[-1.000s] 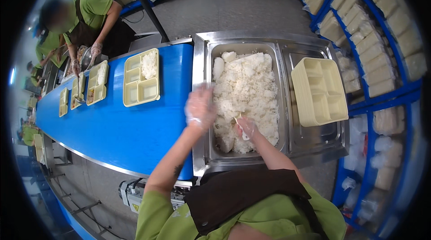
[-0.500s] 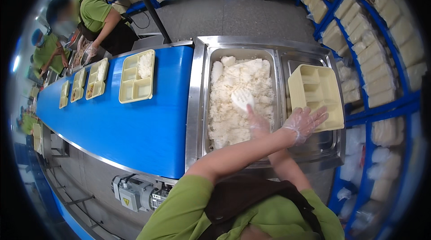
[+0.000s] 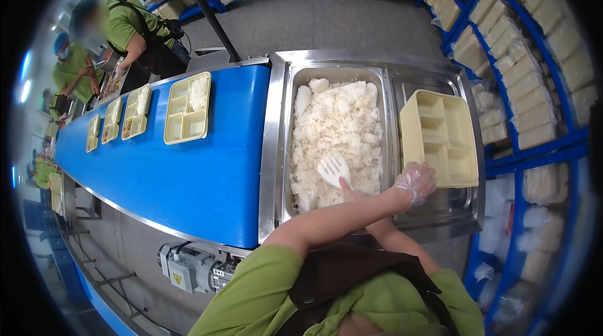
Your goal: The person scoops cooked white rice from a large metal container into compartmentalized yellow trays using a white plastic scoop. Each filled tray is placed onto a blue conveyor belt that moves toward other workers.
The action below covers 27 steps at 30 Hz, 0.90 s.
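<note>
Left hand, drawn nearer, curls at pale-yellow compartmented plastic trays, pinch unclear; right hand clasps white slotted plastic paddle high, likely for control.

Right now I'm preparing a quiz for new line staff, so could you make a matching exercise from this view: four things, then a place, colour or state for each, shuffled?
1. white paddle
2. left hand
3. rice
4. conveyor belt

A. heaped in the steel pan
B. blue
C. held in the right hand
D. at the tray stack's near end

Pairs: 1-C, 2-D, 3-A, 4-B
</note>
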Motion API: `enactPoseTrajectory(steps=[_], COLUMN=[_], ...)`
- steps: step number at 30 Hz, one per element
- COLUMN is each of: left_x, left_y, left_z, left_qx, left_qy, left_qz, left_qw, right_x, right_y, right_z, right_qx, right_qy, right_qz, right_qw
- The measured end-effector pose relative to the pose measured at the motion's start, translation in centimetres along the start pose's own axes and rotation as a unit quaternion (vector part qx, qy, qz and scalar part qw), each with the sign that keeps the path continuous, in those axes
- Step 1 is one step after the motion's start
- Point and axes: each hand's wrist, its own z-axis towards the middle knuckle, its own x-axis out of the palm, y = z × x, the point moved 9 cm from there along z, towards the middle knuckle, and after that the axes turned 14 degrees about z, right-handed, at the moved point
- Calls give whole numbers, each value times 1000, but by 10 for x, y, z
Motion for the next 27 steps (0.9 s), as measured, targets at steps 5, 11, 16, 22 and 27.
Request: enactPoseTrajectory(steps=[5,11,16,22,27], left_x=[-71,-93,-111,-69,-24], left_y=[42,101,175,236,238], left_z=[10,-30,-149,-340,-455], left_qx=[-120,-216,-257,-429,-564], left_qy=[-155,-42,-151,-338,-337], left_qz=[-247,-796,-854,-763,-691], left_qw=[949,564,426,346,303], right_x=[-31,-60,-45,-37,-7], right_y=[-10,-3,24,-31,-35], right_z=[27,71,-15,-88,-53], right_qx=[-77,-45,-30,229,197], right_qy=[-29,-183,-6,-10,-9], right_qz=[81,113,61,410,437], right_qw=[993,976,998,883,878])
